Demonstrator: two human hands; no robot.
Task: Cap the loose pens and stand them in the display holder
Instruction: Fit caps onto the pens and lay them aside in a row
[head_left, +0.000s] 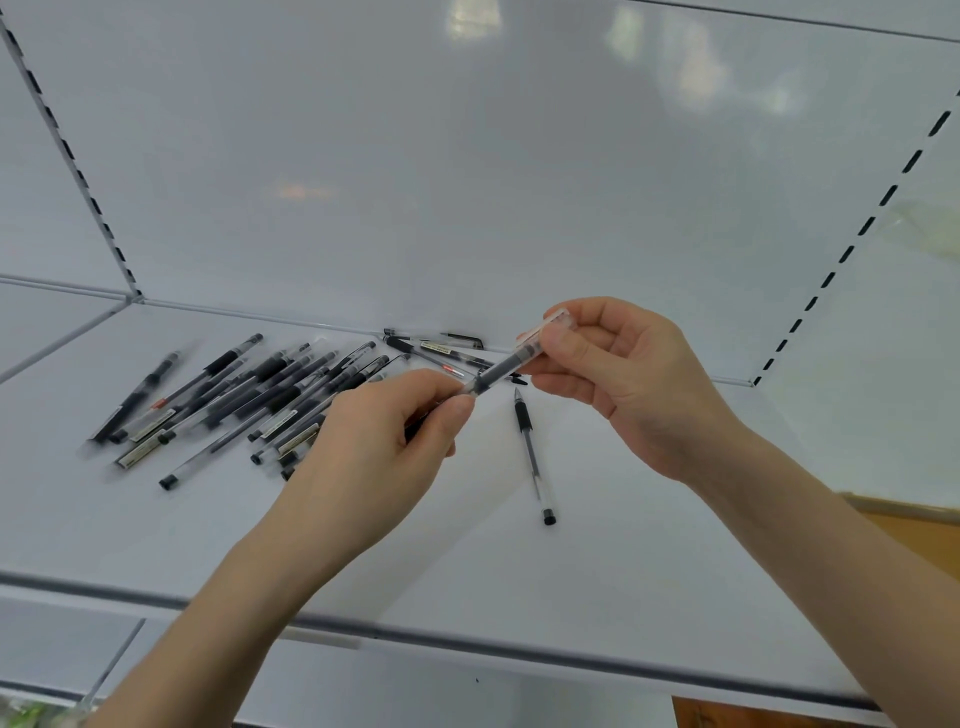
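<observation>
A white shelf (623, 571) fills the view, and no display holder shows anywhere in it. On its left half lies a pile of pens (249, 395), crossed over one another, and a few more pens (441, 345) lie against the back wall. Above the shelf, the left hand (374, 447) pinches the lower barrel of a dark pen (498, 371) between thumb and fingers (457, 410). The right hand (623, 384) has its fingers clamped on a clear cap (550, 325) at the pen's upper end. I cannot tell whether the cap is fully seated. A lone pen (532, 452) lies just below the hands, its tip bare. By my reading the task is barely begun: one pen is being capped, none stands in a holder, and the whole pile is left.
</observation>
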